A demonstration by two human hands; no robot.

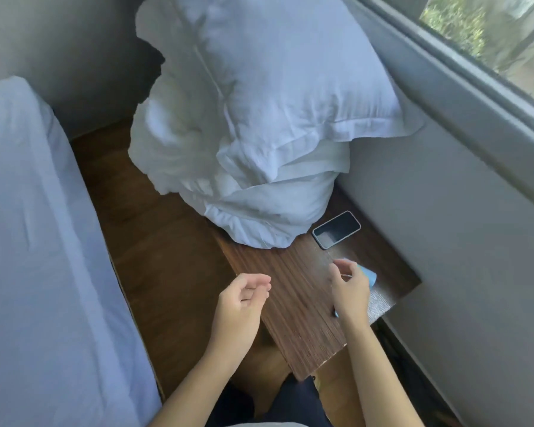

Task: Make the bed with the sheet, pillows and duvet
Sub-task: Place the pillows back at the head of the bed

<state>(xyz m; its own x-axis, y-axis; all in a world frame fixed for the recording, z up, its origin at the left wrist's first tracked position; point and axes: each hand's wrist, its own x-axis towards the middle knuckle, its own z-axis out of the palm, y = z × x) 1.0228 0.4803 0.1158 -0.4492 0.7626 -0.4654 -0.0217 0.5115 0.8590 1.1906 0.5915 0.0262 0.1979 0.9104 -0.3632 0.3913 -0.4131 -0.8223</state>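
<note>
A white pillow (278, 72) lies on top of a bunched white duvet (228, 180), both piled on the far end of a dark wooden side table (290, 288). The bed (37, 241), covered with a pale sheet, fills the left side. My left hand (241, 303) hovers over the table's near left edge, fingers loosely curled, holding nothing. My right hand (349, 288) is over the table's right part with curled fingers, above a light blue object (369, 275); whether it grips the object is unclear.
A phone (336, 229) lies screen-up on the table beside the duvet. A grey wall and a window sill (475, 97) run along the right. A strip of wooden floor (154, 257) separates the bed from the table.
</note>
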